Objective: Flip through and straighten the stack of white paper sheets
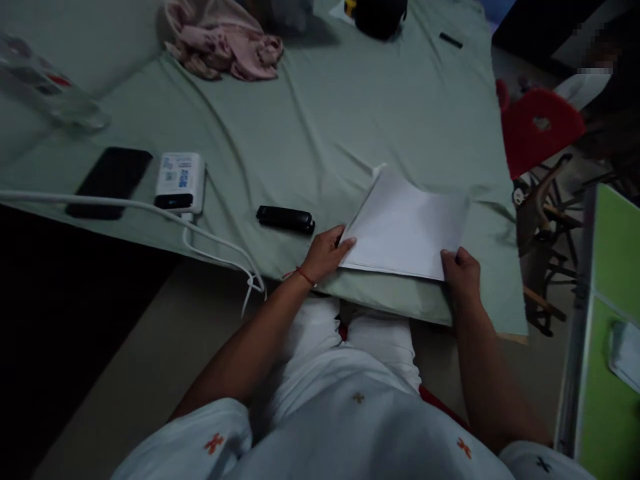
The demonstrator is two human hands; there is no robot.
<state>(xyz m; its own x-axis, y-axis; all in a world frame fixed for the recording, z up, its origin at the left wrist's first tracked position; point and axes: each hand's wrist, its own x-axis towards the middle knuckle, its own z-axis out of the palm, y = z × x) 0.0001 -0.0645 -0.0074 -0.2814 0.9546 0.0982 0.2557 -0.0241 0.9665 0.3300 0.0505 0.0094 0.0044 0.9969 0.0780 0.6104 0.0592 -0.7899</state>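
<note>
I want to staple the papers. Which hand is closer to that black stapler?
The left hand. It holds the paper stack's near-left corner, just beside the black stapler; the right hand grips the far-side corner.

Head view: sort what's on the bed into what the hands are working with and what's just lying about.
In hand: stack of paper, held by left hand and right hand.

Lying about: stapler, phone, power bank, white cable, pink cloth, plastic bottle.
</note>
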